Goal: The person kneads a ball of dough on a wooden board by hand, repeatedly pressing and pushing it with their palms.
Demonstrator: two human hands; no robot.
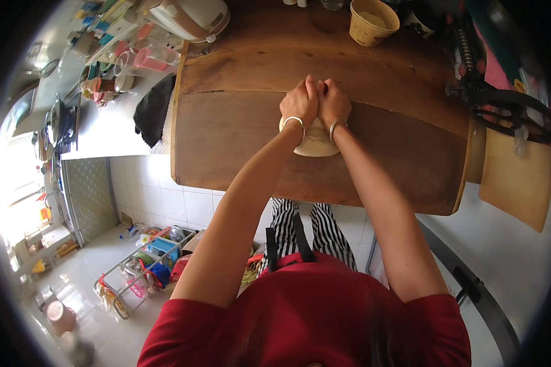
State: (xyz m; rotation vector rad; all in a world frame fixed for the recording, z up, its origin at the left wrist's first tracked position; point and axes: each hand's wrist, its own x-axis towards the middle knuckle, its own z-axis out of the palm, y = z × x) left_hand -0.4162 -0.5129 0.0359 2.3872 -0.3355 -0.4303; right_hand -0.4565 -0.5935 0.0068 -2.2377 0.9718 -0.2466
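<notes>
A pale lump of dough (pixel 317 141) lies on the dark wooden board (pixel 229 137) in front of me. My left hand (pixel 299 102) presses down on its far part, a silver bangle at the wrist. Side by side with it, my right hand (pixel 334 102) also bears on the dough and wears a bangle too. The two hands touch near the thumbs, and their fingers look curled. They cover the far side of the dough, so the fingertips and that part of it are hidden.
A paper tub (pixel 372 27) with pale contents stands at the board's far right. A white and brown appliance (pixel 193 18) is at the far left, a black cloth (pixel 155 110) on the counter beside the board. At right lie black handles (pixel 509 103) and a tan board (pixel 514 174).
</notes>
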